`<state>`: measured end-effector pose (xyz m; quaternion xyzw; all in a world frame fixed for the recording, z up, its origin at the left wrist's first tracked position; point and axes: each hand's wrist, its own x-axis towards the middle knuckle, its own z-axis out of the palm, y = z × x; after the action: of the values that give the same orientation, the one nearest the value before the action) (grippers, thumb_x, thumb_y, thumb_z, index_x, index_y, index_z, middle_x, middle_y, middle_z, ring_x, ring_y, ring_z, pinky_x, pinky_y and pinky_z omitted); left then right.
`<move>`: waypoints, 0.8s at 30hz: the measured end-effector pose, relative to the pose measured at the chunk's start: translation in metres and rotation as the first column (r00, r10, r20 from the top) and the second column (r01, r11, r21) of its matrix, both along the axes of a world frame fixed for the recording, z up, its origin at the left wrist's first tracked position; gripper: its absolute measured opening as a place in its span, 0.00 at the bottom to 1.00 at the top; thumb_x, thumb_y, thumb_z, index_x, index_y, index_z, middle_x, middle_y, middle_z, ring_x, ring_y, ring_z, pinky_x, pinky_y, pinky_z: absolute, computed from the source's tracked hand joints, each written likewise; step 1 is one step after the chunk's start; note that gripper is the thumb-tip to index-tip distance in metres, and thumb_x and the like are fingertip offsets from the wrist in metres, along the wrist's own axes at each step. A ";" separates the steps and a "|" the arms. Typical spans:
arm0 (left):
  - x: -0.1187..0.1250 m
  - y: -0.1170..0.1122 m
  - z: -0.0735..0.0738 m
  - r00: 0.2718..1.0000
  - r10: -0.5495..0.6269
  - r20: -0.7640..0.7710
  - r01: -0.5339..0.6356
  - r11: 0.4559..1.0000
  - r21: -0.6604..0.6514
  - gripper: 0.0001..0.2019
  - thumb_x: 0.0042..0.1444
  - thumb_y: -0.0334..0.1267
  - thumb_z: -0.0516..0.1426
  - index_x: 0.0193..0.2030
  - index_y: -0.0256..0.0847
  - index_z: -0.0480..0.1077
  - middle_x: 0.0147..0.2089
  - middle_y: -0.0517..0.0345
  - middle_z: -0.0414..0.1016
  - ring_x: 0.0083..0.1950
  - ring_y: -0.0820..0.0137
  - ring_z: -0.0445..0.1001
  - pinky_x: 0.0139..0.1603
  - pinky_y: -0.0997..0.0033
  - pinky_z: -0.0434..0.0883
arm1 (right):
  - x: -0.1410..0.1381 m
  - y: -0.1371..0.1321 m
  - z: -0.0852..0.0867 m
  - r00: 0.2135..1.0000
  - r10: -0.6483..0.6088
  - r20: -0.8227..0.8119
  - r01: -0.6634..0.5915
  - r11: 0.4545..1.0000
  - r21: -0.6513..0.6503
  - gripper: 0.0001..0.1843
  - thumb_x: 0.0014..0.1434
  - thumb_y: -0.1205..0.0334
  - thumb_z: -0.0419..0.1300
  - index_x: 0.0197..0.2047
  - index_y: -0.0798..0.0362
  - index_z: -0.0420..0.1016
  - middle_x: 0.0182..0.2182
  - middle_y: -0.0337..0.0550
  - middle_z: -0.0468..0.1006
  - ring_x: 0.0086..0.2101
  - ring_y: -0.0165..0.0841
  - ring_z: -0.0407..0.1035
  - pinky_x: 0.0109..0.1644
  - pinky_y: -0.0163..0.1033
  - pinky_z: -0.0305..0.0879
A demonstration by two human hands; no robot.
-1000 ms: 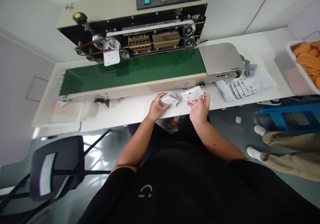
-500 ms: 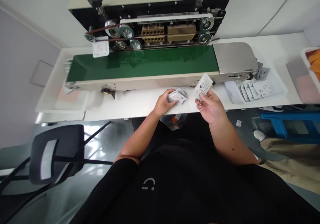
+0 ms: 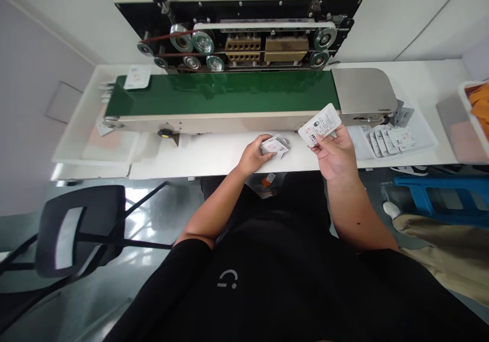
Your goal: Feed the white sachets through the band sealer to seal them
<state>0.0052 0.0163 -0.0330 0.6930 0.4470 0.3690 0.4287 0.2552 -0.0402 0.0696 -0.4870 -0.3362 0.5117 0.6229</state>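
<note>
My left hand [image 3: 252,156] is closed around a bunch of small white printed packets [image 3: 275,145], held just above the white table. Between the thumb and fingers of my right hand [image 3: 335,154] is a single flat white packet [image 3: 320,125] with black print and a round mark, tilted in front of the machine's right end. Another white packet [image 3: 137,77] lies on the left end of the green conveyor belt [image 3: 237,95]. Behind the belt stands the band sealing machine [image 3: 244,36] with its wheels and brass blocks.
A white tray [image 3: 428,138] with several packets stands right of the machine. At the left end is another white bin [image 3: 72,153]. A bin with orange items [image 3: 479,102] sits far right. Below are a black chair [image 3: 82,230], a blue stool [image 3: 420,194] and another person's leg [image 3: 439,240].
My right hand has moved right and slightly up with its packet, which has turned flatter. The packet at the machine's left has moved out leftward onto the belt's end. The view has shifted slightly.
</note>
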 end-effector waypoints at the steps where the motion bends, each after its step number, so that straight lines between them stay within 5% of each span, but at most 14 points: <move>1: 0.000 0.000 0.000 1.000 -0.001 -0.001 0.001 1.000 -0.001 0.29 0.56 0.42 0.71 0.64 0.45 0.73 0.61 0.50 0.82 0.58 0.56 0.82 0.60 0.60 0.77 | 0.002 0.002 -0.001 1.000 -0.004 0.007 0.004 1.000 -0.001 0.30 0.54 0.56 0.78 0.57 0.44 0.72 0.51 0.43 0.82 0.45 0.35 0.80 0.37 0.36 0.76; 15: -0.001 0.002 0.004 1.000 0.000 -0.011 0.000 1.000 -0.012 0.28 0.55 0.42 0.71 0.62 0.45 0.74 0.58 0.52 0.83 0.57 0.58 0.82 0.58 0.62 0.76 | 0.030 0.022 -0.005 0.999 0.002 -0.034 -0.001 0.999 0.032 0.30 0.52 0.56 0.79 0.53 0.45 0.71 0.49 0.41 0.83 0.46 0.37 0.81 0.39 0.38 0.79; 18: -0.001 0.002 0.002 1.000 0.006 -0.012 -0.006 1.000 -0.010 0.28 0.55 0.43 0.72 0.62 0.45 0.74 0.58 0.51 0.83 0.56 0.58 0.82 0.58 0.62 0.76 | 0.040 0.032 -0.001 0.998 -0.058 0.002 0.058 0.992 0.110 0.33 0.50 0.59 0.80 0.54 0.45 0.69 0.47 0.39 0.83 0.46 0.37 0.81 0.39 0.38 0.79; 24: -0.001 0.002 0.000 1.000 0.007 -0.021 -0.008 1.000 -0.010 0.28 0.55 0.43 0.71 0.62 0.45 0.74 0.59 0.50 0.83 0.58 0.57 0.82 0.58 0.61 0.76 | 0.069 0.064 0.021 0.941 -0.291 0.174 0.231 0.926 0.298 0.17 0.57 0.63 0.75 0.40 0.53 0.69 0.40 0.45 0.83 0.38 0.34 0.80 0.43 0.40 0.77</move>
<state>0.0044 0.0185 -0.0326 0.6929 0.4558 0.3613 0.4261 0.3239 0.0243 0.0904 -0.4893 -0.4007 0.3167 0.7069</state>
